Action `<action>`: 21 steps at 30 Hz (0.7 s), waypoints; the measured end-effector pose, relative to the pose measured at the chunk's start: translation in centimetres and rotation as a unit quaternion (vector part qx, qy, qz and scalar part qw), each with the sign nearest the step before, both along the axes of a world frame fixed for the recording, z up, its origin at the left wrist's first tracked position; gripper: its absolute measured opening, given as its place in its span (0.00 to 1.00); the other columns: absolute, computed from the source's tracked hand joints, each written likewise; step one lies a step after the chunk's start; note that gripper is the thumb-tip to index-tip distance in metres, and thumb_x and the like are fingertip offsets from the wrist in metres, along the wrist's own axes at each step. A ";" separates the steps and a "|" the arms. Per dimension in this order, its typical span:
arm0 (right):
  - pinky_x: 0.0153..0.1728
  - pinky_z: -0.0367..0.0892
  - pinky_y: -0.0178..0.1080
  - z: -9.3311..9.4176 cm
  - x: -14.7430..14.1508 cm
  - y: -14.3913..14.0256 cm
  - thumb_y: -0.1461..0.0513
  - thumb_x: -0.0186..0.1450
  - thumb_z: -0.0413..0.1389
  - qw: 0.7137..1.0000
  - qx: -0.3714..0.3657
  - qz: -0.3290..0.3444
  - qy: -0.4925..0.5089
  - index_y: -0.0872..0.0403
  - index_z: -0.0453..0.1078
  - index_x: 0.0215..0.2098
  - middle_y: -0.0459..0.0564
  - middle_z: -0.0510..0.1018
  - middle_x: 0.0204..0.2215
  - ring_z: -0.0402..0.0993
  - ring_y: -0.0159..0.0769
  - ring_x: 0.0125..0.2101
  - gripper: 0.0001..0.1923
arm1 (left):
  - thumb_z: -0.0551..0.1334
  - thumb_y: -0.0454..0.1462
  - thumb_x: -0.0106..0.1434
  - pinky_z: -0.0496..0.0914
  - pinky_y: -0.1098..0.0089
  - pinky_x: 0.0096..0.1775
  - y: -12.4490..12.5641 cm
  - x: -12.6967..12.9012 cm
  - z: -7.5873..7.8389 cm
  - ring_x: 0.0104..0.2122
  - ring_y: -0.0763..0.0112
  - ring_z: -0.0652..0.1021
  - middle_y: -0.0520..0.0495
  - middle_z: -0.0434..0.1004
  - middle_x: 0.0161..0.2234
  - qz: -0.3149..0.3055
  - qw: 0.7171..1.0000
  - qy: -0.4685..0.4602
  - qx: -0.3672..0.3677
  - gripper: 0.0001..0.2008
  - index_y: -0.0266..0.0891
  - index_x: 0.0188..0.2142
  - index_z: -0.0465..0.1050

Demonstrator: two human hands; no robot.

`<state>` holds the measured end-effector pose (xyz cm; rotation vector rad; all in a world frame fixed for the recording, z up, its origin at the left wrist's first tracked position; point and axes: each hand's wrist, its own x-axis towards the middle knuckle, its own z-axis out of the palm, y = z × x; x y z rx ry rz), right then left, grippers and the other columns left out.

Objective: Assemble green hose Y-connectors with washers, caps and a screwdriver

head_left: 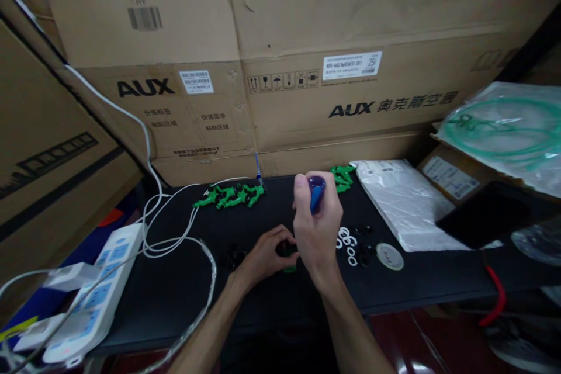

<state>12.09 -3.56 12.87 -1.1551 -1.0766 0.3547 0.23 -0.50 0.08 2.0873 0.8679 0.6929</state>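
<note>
My right hand [318, 228] is wrapped in a fist around a blue-handled tool [316, 193], by its handle a screwdriver, held upright; its lower end is hidden. Beside it, my left hand [274, 248] curls its fingers and thumb round a small black and green part [286, 249], low over the black table [175, 292]. White rings [346, 238] and small black rings [364, 254] lie right of my right hand, near a round pale disc [390, 256]. Left of my left hand sits a cluster of black pieces [233, 256].
Green fittings with black parts [236, 196] lie at the back, with more green fittings [342, 177] behind my right hand. A white plastic package [401, 204] lies to the right. White cables [193, 239] and a power strip [103, 286] occupy the left. Cardboard boxes [289, 111] wall the back.
</note>
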 end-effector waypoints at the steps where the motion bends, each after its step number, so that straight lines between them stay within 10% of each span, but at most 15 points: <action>1: 0.30 0.61 0.36 0.1 0.5 -0.1 0.56 0.72 0.54 0.998 -0.005 0.034 -0.058 0.50 0.65 0.36 0.41 0.67 0.26 0.64 0.31 0.25 0.09 | 0.67 0.35 0.60 0.72 0.69 0.41 0.0 0.0 0.0 0.37 0.65 0.78 0.46 0.79 0.39 0.000 1.000 -0.002 0.002 0.06 0.38 0.38 0.76; 5: 0.39 0.64 0.40 1.7 4.6 -1.5 0.58 0.71 0.56 0.962 -0.005 0.089 -0.257 0.52 0.66 0.33 0.48 0.72 0.33 0.68 0.36 0.34 0.09 | 0.67 0.35 0.60 0.72 0.69 0.41 -0.1 0.0 0.0 0.37 0.68 0.77 0.48 0.78 0.39 -0.006 1.000 -0.012 0.012 0.07 0.38 0.39 0.76; 11: 0.40 0.72 0.42 2.9 14.4 -7.0 0.59 0.70 0.58 0.954 -0.038 0.091 -0.284 0.47 0.74 0.46 0.50 0.81 0.41 0.79 0.41 0.38 0.06 | 0.66 0.37 0.63 0.70 0.72 0.38 0.1 -0.1 -0.3 0.35 0.71 0.76 0.49 0.76 0.39 -0.019 0.999 -0.028 0.014 0.07 0.40 0.40 0.77; 16: 0.50 0.75 0.47 -3.7 24.9 -9.7 0.62 0.68 0.55 0.855 -0.121 0.100 -0.494 0.49 0.73 0.51 0.59 0.78 0.55 0.78 0.49 0.54 0.14 | 0.66 0.38 0.64 0.70 0.71 0.38 0.1 -0.1 -0.4 0.35 0.71 0.75 0.49 0.75 0.39 -0.018 0.999 -0.026 0.017 0.07 0.40 0.41 0.77; 21: 0.53 0.77 0.49 -12.4 30.1 -10.5 0.62 0.70 0.53 0.814 -0.163 0.082 -0.552 0.51 0.70 0.55 0.65 0.74 0.58 0.79 0.51 0.54 0.15 | 0.65 0.38 0.64 0.70 0.71 0.38 0.0 0.0 -0.1 0.34 0.72 0.74 0.49 0.75 0.39 -0.014 0.999 -0.018 0.025 0.07 0.40 0.41 0.77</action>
